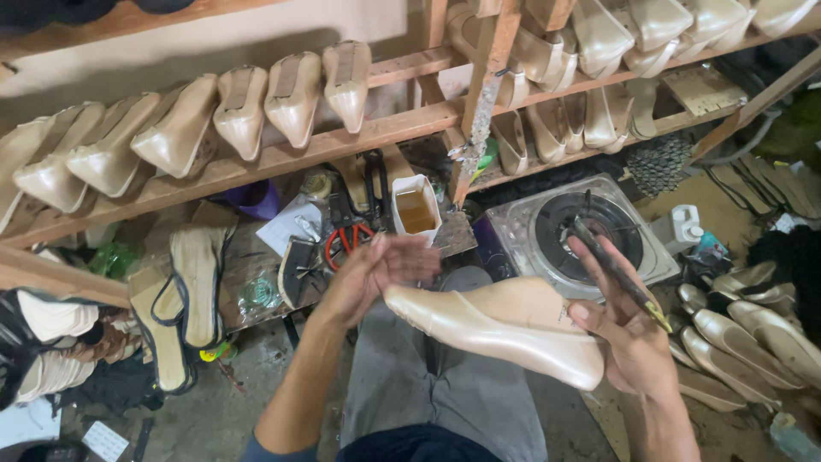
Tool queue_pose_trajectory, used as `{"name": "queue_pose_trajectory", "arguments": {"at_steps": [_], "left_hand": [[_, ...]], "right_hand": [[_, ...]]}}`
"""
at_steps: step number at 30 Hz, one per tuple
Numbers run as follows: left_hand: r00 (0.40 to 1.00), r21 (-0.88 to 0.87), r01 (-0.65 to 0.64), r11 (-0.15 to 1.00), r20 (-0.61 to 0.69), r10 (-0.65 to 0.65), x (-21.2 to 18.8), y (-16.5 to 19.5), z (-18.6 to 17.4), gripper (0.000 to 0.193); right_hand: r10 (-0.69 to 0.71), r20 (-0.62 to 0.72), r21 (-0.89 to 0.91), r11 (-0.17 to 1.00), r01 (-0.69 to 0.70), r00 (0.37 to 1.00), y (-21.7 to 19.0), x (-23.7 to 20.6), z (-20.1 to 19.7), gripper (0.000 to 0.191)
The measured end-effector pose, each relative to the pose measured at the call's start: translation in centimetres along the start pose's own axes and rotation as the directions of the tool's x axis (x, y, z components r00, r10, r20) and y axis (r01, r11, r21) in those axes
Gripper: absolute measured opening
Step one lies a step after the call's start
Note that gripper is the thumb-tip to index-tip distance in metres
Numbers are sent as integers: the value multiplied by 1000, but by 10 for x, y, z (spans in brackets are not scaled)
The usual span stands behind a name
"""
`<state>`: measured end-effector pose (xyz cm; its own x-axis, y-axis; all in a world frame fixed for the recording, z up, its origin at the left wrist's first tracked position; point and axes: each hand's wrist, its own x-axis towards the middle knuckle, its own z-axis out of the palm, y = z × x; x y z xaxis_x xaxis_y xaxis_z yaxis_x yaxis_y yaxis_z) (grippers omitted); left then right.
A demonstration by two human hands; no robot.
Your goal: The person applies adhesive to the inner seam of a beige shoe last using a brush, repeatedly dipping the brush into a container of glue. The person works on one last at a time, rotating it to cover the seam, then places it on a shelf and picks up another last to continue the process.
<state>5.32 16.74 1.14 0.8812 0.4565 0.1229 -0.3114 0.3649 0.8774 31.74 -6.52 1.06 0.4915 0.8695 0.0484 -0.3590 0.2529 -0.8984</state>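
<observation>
A pearl-cream shoe upper on a last (500,329) lies sideways over my lap, toe pointing left. My right hand (629,329) grips its heel end and also holds a thin dark tool with a yellowish tip (617,272) between the fingers. Just above the toe, my left hand (376,274) is cupped with fingers curled, touching or nearly touching the toe; I cannot tell which. Nothing else is in that hand.
A cut white container of amber liquid (416,208) and red-handled scissors (346,238) sit beyond my left hand. A single-burner stove (575,227) stands to the right. Wooden racks (256,162) hold several cream shoes. Soles (195,282) lie left, more shoes (744,329) right.
</observation>
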Motion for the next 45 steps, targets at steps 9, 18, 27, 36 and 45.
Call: {"name": "queue_pose_trajectory", "arguments": {"at_steps": [9,18,27,36,45], "left_hand": [[922,819,-210,534,-16,387,252,-15,53,74],[643,893,247,375,-441,626,428,-28,51,56],[460,718,-97,689,-582,671,418,-25,48,36],[881,-202,-405,892,-347,322,213,-22,126,80],[887,-400,-12,916,-427,-175,-40,-65,110,89]], "right_hand": [[-160,-206,-84,986,146,965,-10,-31,-36,84],[-117,-376,-43,993,109,919,12,-53,-56,87],[-109,-495,-96,993,71,862,27,-60,-76,88],[-368,-549,-233,930,286,750,64,30,-106,88],[-518,-576,-105,814,571,633,84,260,-106,98]]}}
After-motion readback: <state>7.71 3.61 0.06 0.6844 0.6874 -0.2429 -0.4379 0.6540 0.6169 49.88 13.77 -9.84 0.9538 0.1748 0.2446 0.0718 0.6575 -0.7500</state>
